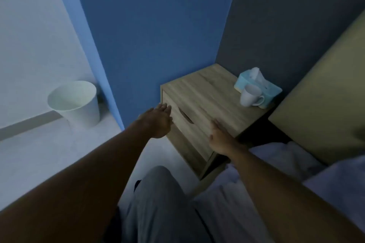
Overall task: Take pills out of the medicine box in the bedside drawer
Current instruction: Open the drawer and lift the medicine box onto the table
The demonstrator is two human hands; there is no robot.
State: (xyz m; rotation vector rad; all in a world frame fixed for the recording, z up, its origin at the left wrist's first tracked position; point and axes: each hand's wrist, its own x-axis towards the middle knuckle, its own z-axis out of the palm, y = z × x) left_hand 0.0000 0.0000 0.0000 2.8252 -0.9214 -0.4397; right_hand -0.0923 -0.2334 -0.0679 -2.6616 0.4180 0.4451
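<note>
A light wooden bedside table [205, 87] stands against the blue wall, beside the bed. Its top drawer [189, 124] is closed, with a dark cut-out handle slot [186, 115] in its front. My left hand [158, 120] reaches out flat, fingers apart, at the left edge of the drawer front, empty. My right hand [220, 137] lies open against the right part of the drawer front near the table's top edge, also empty. No medicine box or pills are visible.
On the table top stand a white mug [250, 95] and a light blue tissue box [256, 85] behind it. A white waste bin [76, 102] stands on the floor at the left. White bedding [276, 163] and a beige headboard [325, 104] lie to the right.
</note>
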